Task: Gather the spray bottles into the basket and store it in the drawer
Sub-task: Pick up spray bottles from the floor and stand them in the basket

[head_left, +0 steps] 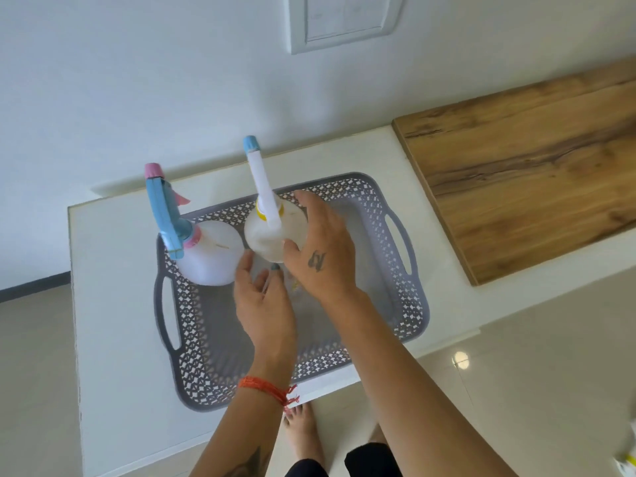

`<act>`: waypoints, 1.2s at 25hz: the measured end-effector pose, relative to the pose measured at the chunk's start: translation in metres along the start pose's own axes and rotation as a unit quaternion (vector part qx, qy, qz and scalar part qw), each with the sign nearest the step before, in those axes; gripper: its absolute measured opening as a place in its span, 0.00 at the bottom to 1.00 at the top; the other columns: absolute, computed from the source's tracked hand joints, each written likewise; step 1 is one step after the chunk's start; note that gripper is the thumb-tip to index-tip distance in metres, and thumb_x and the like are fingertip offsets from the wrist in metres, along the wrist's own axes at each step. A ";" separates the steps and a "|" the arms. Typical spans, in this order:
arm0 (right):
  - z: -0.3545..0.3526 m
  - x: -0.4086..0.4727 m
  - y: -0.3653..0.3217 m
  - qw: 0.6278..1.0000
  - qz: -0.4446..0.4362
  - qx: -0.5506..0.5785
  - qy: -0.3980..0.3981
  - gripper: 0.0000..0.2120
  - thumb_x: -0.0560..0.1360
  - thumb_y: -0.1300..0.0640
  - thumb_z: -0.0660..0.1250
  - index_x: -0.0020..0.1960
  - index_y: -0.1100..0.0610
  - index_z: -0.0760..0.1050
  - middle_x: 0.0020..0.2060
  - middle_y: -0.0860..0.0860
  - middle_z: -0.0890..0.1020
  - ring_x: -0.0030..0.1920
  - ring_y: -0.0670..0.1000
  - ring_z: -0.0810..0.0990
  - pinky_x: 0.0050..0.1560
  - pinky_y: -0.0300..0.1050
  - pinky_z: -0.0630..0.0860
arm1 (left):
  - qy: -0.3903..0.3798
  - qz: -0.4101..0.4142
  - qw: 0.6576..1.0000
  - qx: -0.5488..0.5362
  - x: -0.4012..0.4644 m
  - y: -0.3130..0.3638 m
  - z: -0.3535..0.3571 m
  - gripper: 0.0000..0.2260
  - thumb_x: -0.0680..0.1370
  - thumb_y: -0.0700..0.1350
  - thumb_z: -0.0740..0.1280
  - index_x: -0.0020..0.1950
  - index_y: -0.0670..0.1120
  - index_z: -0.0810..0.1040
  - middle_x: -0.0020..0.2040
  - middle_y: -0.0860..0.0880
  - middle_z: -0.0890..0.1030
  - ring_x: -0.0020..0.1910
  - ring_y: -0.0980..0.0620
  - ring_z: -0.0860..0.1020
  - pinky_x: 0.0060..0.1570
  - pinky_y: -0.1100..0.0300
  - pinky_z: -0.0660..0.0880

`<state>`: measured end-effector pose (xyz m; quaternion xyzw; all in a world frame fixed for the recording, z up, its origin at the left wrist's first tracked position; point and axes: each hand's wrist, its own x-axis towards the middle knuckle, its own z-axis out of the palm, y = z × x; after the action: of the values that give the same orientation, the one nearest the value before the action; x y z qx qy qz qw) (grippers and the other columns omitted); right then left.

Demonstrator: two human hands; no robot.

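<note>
A grey perforated basket (pixel 411 313) with side handles lies on a white counter (pixel 113 339). Two translucent white spray bottles stand upright at its far-left end. The left bottle (pixel 210 256) has a blue head, pink collar and pink nozzle. The other bottle (pixel 266 235) has a white head, yellow collar and blue nozzle. My right hand (pixel 321 259) grips this bottle's body, thumb in front and fingers round the back. My left hand (pixel 265 304) hovers over the basket with relaxed fingers, its thumb close to the left bottle. It holds nothing.
A wooden top (pixel 533 173) adjoins the counter on the right. A white wall with a framed panel (pixel 344 22) rises behind. Beige tiled floor (pixel 516 390) lies below, where my bare feet stand by the counter's near edge.
</note>
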<state>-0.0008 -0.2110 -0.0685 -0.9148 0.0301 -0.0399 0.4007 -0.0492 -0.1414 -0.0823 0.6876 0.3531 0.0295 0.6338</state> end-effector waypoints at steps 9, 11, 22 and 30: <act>-0.104 -0.069 0.062 0.966 0.144 0.178 0.116 0.26 0.72 0.41 0.62 0.67 0.50 0.66 0.65 0.48 0.74 0.63 0.48 0.72 0.60 0.44 0.72 | -0.077 0.096 0.991 -0.054 -0.106 0.008 0.066 0.11 0.78 0.46 0.63 0.60 0.52 0.70 0.58 0.53 0.76 0.56 0.56 0.77 0.58 0.52 0.76; -0.135 -0.091 0.086 0.953 0.171 0.201 0.148 0.27 0.72 0.39 0.60 0.68 0.48 0.65 0.67 0.47 0.73 0.64 0.48 0.72 0.62 0.47 0.72 | -0.138 0.106 0.984 -0.040 -0.142 0.007 0.096 0.13 0.79 0.48 0.62 0.63 0.52 0.69 0.63 0.52 0.74 0.59 0.55 0.76 0.60 0.52 0.75; -0.349 -0.319 0.269 0.816 0.332 0.276 0.385 0.26 0.72 0.39 0.62 0.66 0.49 0.68 0.64 0.45 0.74 0.61 0.44 0.73 0.53 0.33 0.69 | -0.402 0.090 0.908 0.078 -0.435 -0.095 0.227 0.16 0.78 0.47 0.64 0.66 0.51 0.69 0.64 0.52 0.74 0.56 0.58 0.76 0.63 0.49 0.73; -0.451 -0.468 0.397 0.655 0.427 0.305 0.544 0.18 0.75 0.47 0.64 0.63 0.50 0.71 0.60 0.47 0.77 0.56 0.46 0.75 0.47 0.30 0.68 | -0.567 0.097 0.796 0.190 -0.617 -0.206 0.314 0.17 0.77 0.49 0.64 0.66 0.53 0.69 0.63 0.57 0.74 0.54 0.66 0.74 0.64 0.50 0.72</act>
<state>-0.5194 -0.7682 -0.0784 -0.4425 0.6162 -0.3621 0.5416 -0.4501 -0.7423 -0.0766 0.7183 -0.1391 -0.3722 0.5712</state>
